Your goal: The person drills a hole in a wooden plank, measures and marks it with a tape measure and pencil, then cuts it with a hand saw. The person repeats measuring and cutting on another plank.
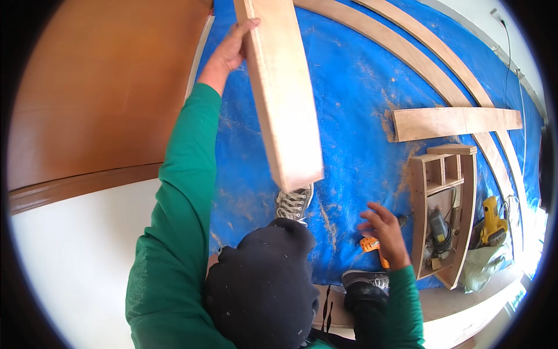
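Spreading across much of the frame, a blue sheet carries scattered sawdust. A pale wooden beam slants from the top edge to the centre, its left side gripped by the left hand at upper left of centre. An open wooden box (a grey power tool inside) sits lower right. The right hand, fingers loosely parted, partly covers an orange tool, lower right of centre.
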Motion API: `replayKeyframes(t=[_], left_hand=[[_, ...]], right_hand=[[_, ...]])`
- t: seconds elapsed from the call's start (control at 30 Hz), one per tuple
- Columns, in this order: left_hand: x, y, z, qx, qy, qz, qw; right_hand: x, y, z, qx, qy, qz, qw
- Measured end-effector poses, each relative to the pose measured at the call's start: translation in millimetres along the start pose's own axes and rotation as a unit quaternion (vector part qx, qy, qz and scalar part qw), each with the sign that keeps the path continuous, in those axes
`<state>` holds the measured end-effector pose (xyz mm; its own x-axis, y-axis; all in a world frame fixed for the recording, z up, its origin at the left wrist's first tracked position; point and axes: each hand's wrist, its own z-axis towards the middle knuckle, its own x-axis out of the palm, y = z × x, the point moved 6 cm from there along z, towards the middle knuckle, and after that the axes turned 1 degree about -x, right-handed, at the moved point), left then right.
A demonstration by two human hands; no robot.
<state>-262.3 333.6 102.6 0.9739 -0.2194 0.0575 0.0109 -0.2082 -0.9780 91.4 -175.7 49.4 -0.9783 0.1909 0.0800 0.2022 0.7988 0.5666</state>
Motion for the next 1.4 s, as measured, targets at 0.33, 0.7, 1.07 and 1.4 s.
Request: replayKeyframes(t=[0.33,0.7,1.07,1.4], left_hand=[[17.1,-89.7,-83.2,0.131,0.045,0.405,0.904],[-21.0,113.5,-211.5,-0.151,0.269,0.472,0.826],[-52.4,143.6,-258.1,-0.060,0.089,0.596,0.796],[314.9,122.8,-168.8,0.228,0.221,0.437,0.841]], right_hand=[[-189.2,48.5,-271.7,-0.112,-0.333,-0.188,0.917],[-94.9,34.1,-390.9,-0.076,-0.344,-0.356,0.866],[-35.3,62.2,-422.7,-0.142,-0.343,-0.425,0.825],[-10.9,103.2,-357.3,-0.118,-0.214,-0.490,0.836]])
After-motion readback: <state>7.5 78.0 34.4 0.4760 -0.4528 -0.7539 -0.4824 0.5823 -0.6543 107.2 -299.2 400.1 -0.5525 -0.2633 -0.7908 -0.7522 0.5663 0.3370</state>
